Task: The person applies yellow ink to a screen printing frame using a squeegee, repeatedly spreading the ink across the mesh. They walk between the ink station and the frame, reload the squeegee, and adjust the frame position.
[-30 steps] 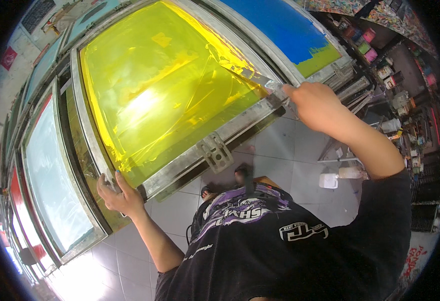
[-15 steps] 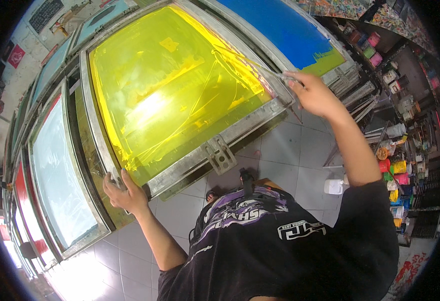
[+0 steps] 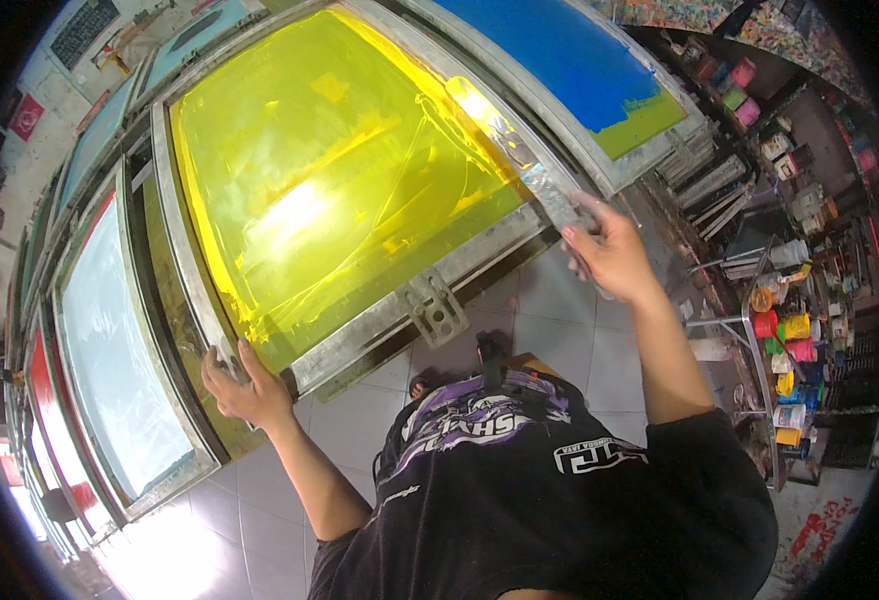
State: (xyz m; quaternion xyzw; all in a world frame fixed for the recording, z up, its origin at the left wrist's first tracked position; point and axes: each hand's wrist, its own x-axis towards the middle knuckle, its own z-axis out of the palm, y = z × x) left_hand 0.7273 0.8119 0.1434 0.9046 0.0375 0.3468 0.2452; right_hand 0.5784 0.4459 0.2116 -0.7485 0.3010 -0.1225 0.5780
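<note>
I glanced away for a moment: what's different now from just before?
The right hand has come nearer the person's body than half a second ago, and its yellow-smeared scraper has turned from edge-on to show its broad face. Nothing was newly grasped or let go. The left hand stays at the near left corner of the metal frame.

A blue-coated screen (image 3: 569, 65) lies upper right; a pale screen (image 3: 119, 340) sits left; colourful pots (image 3: 796, 326) stand right; grey tiles (image 3: 564, 365) pave the floor.
</note>
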